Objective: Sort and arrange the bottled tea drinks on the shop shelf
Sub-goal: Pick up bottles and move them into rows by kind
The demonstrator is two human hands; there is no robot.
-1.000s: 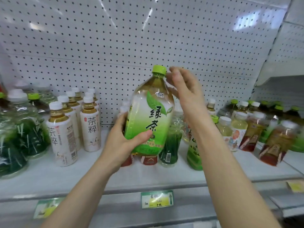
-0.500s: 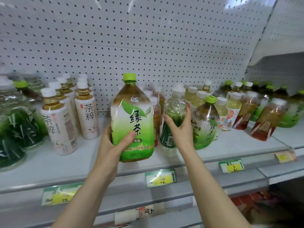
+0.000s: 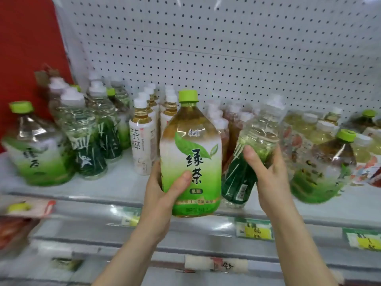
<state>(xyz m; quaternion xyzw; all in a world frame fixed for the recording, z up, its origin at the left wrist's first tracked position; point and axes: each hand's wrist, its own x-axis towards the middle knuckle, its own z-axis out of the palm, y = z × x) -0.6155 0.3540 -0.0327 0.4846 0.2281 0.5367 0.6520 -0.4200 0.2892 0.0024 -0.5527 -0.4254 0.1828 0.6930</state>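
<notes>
My left hand [image 3: 165,186] grips a large green tea bottle [image 3: 191,153] with a green cap, held upright in front of the shelf edge. My right hand [image 3: 266,174] is wrapped around a dark green bamboo-print bottle [image 3: 247,162] with a white cap, tilted to the right with its base on the shelf. A second large green tea bottle [image 3: 35,145] stands at the far left and another one [image 3: 327,164] at the right. More bamboo-print bottles [image 3: 90,141] stand left of centre.
White-label tea bottles [image 3: 142,145] stand in rows behind the held bottle. Reddish and yellow tea bottles [image 3: 299,129] crowd the right side. The white shelf [image 3: 119,182] has a pegboard back [image 3: 226,48] and price tags [image 3: 253,229] on its front rail. A red wall [image 3: 26,38] is at left.
The view swung left, showing the shelf's left end and red wall. My right hand closed on the bamboo-print bottle and tipped it. The large bottle stays in my left hand.
</notes>
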